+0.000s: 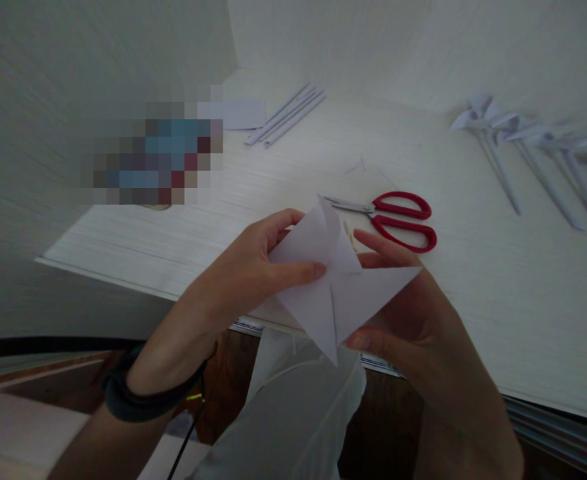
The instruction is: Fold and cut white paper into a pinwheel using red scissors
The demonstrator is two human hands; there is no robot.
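A white paper pinwheel blank [356, 297], with slits cut in toward its middle and pointed corners, is held over the table's front edge. My left hand [268, 263] grips it, thumb pressed on the centre and fingers behind the sheet. The upper part curves toward that thumb. My right hand [411, 320] lies around the right-hand point, its thumb by the lower edge and its fingers apart; part of it is hidden behind the paper. Red-handled scissors [403, 220] rest on the table just beyond, blades partly covered by the paper.
Several finished paper pinwheels [498, 147] on paper sticks lie at the right back. Rolled paper sticks [288, 117] and a flat paper piece [243, 115] sit toward the back. A blurred-out object [163, 160] is at left. Thin paper scraps [358, 165] lie behind the scissors.
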